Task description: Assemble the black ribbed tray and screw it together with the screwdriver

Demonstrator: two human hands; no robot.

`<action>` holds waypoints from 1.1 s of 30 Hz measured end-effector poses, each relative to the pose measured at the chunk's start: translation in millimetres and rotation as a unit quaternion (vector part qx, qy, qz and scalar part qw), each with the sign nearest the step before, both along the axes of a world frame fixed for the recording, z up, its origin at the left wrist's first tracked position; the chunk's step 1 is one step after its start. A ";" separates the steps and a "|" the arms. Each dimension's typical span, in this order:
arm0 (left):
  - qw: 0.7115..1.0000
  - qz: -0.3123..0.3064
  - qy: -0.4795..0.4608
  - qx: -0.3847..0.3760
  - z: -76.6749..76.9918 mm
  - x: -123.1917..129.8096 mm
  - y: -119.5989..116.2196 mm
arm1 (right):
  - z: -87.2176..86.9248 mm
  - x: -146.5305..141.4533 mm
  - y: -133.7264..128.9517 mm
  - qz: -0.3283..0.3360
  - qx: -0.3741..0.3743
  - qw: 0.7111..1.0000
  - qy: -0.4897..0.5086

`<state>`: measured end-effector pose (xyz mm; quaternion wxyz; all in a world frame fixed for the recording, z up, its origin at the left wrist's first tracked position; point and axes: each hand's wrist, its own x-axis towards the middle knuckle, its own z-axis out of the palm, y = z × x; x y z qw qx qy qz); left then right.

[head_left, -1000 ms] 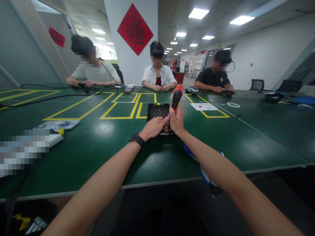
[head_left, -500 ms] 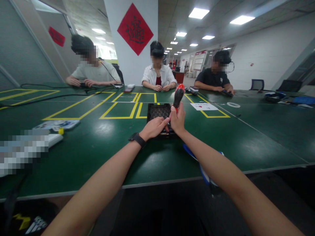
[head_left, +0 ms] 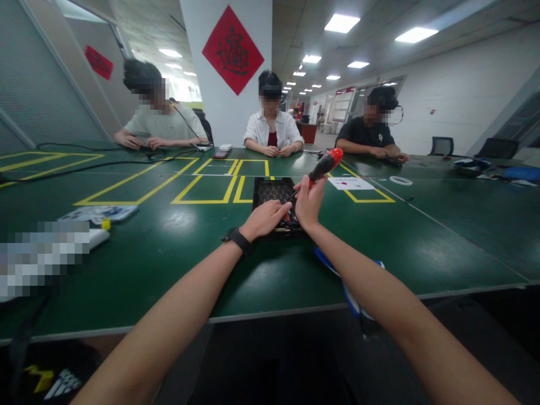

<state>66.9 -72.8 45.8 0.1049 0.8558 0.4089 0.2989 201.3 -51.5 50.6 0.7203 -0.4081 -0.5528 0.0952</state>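
Observation:
My right hand [head_left: 310, 201] is closed round a screwdriver [head_left: 325, 165] with a red and black handle. The handle points up and to the right, and its thin shaft slants down toward my left fingertips. Below lies a black tray-like case [head_left: 258, 188] with a patterned inside and small parts near its front edge. My left hand [head_left: 269, 218], with a black band on the wrist, rests over the left front of this case. Its thumb and fingers come together near the shaft, with a bit of red by them; what they hold is hidden.
A blue and white object [head_left: 327, 261] lies under my right forearm. White paper [head_left: 351, 184] and a white ring [head_left: 400, 180] are to the right on the green table [head_left: 169, 253]. A patterned flat box [head_left: 99, 213] sits left. Across sit several people, one in a white shirt [head_left: 253, 126].
The screwdriver has tipped from nearly upright to a rightward slant, showing its shaft. My right hand has shifted slightly right; my left hand stays about where it was.

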 end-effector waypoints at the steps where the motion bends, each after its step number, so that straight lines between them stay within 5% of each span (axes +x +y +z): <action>1: 1.000 0.005 0.002 0.006 -0.6 0.0 1.0 | -0.1 0.7 3.8 0.003 -0.004 1.000 0.017; 8: 0.998 0.031 0.025 0.048 -4.7 -1.5 5.6 | -7.2 11.9 33.0 0.006 -0.111 0.979 0.174; 18: 0.993 0.091 0.056 0.044 -7.8 -7.6 8.2 | -9.1 14.8 37.1 0.115 -0.173 0.954 0.218; 27: 0.993 0.104 0.053 0.025 -9.8 -19.8 20.1 | -11.9 12.1 35.2 0.154 -0.177 0.950 0.206; 33: 0.983 0.133 0.083 0.100 -3.3 -13.8 8.5 | -3.9 9.1 28.6 0.159 -0.108 0.971 0.144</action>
